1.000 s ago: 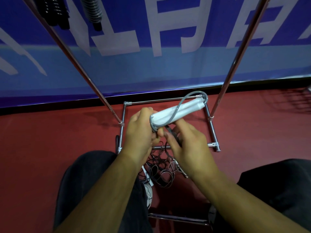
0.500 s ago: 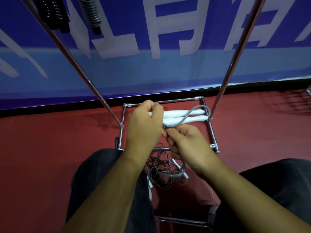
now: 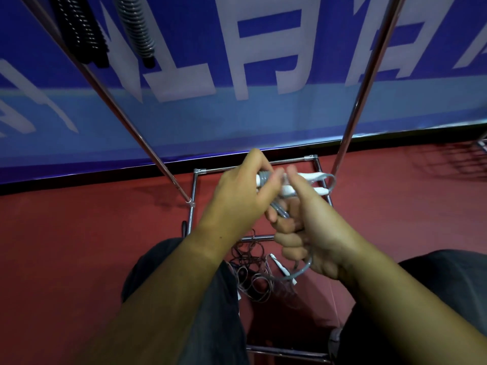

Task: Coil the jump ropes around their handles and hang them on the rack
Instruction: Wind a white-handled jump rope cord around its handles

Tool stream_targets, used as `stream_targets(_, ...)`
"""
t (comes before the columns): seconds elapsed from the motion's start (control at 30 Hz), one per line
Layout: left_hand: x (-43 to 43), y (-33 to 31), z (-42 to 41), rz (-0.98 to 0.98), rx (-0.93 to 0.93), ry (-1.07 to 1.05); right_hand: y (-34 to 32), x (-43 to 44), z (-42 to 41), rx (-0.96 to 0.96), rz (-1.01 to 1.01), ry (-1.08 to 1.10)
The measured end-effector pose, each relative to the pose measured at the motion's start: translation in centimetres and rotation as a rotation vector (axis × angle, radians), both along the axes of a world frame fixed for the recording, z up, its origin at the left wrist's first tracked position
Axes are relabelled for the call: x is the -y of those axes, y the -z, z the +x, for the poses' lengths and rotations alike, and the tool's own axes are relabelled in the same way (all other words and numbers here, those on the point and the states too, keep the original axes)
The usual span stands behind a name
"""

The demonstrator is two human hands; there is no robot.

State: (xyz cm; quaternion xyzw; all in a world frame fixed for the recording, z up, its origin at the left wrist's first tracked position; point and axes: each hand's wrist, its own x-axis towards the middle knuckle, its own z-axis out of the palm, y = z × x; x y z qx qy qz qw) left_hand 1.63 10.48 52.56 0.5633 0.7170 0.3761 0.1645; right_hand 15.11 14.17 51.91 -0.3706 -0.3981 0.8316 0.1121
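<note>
Left hand (image 3: 245, 198) grips the white handles (image 3: 316, 177), lying crosswise, while right hand (image 3: 313, 227) just beneath clutches the trailing cord (image 3: 307, 268).

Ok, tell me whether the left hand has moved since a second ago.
Yes. The left hand moved farther from the body: its knuckles now cross the rack's far floor bar, previously clear.

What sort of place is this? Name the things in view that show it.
Probably a sports hall or gym: a red sports-style floor, a large blue banner with white lettering along the wall, and a metal rack hung with coiled ropes, a white-handled jump rope held below.
</note>
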Motion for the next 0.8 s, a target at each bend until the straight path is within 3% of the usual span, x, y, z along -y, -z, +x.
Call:
stream_targets(0.1,0.8,0.6,0.2,-0.03,-0.03,0.179,0.2,-0.7,0.8,0.087,-0.025,0.006)
stream_targets(0.23,1.5,1.5,0.6,0.02,-0.017,0.245,0.8,-0.9,0.8,0.164,-0.007,0.053)
stream_targets(0.63,4.0,2.1,-1.1,-0.288,0.782,0.169,2.3,-0.2,-1.0,0.083,0.401,0.23)
stream_targets(0.8,4.1,2.0,-0.8,-0.205,0.739,0.23,2.4,0.6,-0.8,0.039,0.538,0.13)
